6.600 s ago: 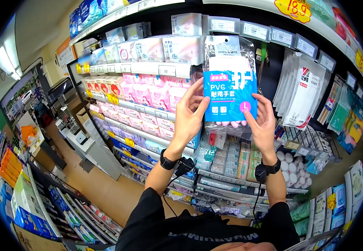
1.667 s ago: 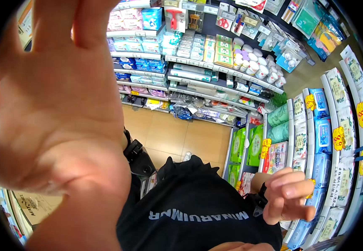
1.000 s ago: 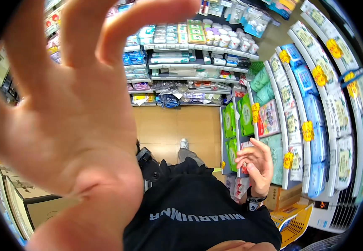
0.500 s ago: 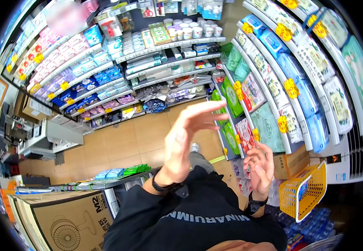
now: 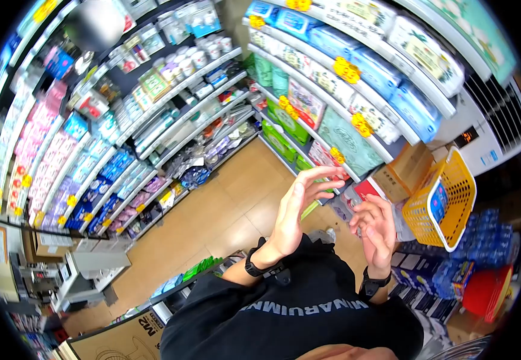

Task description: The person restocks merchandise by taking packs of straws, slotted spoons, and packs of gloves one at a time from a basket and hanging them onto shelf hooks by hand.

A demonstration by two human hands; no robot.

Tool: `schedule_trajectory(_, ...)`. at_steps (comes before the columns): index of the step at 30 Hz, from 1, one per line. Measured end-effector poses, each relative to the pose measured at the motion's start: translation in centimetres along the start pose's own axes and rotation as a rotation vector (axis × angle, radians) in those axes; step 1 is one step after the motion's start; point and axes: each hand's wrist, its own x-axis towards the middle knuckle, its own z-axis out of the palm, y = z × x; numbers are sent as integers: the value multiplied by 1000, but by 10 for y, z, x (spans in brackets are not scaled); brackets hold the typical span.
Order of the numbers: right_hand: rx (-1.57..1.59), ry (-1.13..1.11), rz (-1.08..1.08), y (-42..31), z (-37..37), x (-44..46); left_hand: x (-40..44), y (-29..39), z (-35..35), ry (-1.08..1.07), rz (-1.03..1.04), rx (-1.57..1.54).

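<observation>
My left hand point(image 5: 296, 213) is raised in front of my chest, its fingers stretched to the right, with nothing in it. A dark band circles that wrist. My right hand point(image 5: 377, 231) is palm up beside it, fingers loosely bent and apart, also holding nothing; a black watch point(image 5: 373, 284) sits on its wrist. The two hands do not touch each other. Behind the fingertips are low shelves with green packs point(image 5: 279, 144) and red-and-white packs point(image 5: 322, 155). Right of my right hand stands a yellow plastic basket point(image 5: 413, 219) with a blue item inside.
Stocked shelves point(image 5: 182, 153) curve along the left and back. Tissue packs point(image 5: 413, 111) fill the right shelves. A cardboard box point(image 5: 401, 174) stands by a white appliance point(image 5: 452, 141). Wrapped bottles point(image 5: 482, 240) and a red item point(image 5: 485, 291) are lower right. A fan carton point(image 5: 116, 342) is lower left.
The view has swung round, bringing more of the right side and the basket into sight. My left hand sits lower and closer to my right hand. Both remain without anything in them.
</observation>
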Motion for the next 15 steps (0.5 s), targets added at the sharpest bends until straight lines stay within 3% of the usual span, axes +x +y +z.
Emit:
schedule_trajectory(6,-37,108,-65,-33,-60,-26,27,-42,58,-208,-76,-23)
schedule_trajectory(15,-84,259,-137,-86,-181,-78,71,-123,201,-417,-171,23)
